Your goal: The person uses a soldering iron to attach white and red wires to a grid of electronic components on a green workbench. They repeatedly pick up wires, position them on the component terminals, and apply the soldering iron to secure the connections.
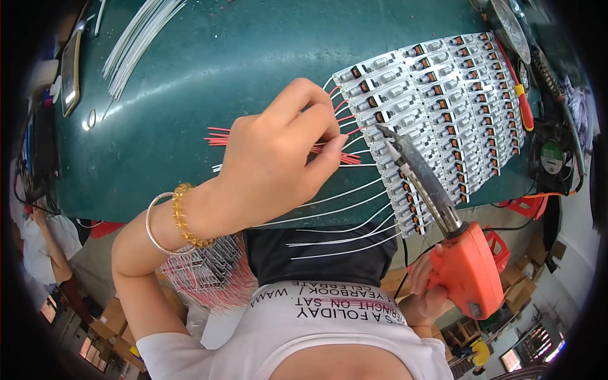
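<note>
A panel of small circuit boards [443,95] lies on the green table, with rows of black, orange and silver parts. Thin white wires [342,212] run from its left edge, and short red wires [337,109] join its upper rows. My left hand [278,152] is closed by that edge, thumb and forefinger pinching a red wire whose end reaches a board. More loose red wires [218,136] pass under the palm. My right hand [430,285] grips an orange soldering gun [472,272] from below; its metal tip touches or hovers just over the board beside that wire end.
Loose white wires [139,44] lie at the far left, near a phone [71,73]. A red-and-yellow screwdriver [524,107] and a black fan [551,152] sit right of the panel. Wired boards [206,266] are piled below the table edge. Another person [50,247] is at the left.
</note>
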{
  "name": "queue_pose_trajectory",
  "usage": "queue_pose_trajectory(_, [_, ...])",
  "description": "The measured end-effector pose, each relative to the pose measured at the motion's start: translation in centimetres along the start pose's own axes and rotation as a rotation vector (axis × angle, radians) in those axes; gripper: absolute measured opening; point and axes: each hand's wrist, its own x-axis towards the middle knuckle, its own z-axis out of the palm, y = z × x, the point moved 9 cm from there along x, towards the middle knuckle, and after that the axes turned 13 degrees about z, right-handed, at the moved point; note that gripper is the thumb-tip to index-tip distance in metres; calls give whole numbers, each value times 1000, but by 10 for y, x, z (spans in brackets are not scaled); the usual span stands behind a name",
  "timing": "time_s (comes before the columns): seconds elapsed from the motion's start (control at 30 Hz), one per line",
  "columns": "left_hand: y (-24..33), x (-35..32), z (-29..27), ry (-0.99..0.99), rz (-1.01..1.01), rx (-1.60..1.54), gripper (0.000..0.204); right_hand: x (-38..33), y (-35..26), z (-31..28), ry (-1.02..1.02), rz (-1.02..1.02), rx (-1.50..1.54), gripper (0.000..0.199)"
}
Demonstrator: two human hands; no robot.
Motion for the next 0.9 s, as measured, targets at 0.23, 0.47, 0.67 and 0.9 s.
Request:
queue_pose_trajectory(0.23, [0,1,0,-31,5,-22,12,1,1,3,-72,139,-105,42])
queue_pose_trajectory(0.47, [-1,0,0,-20,1,-40,12,13,-15,22,-239,293,-188,37])
queue_pose_trajectory(0.67, [-3,0,0,-17,-2,-43,12,-4,-7,3,-56,112,-445,32])
queue_pose_trajectory(0.9, [3,3,-5,57,19,-65,10,0,-13,8,-5,40,-276,49])
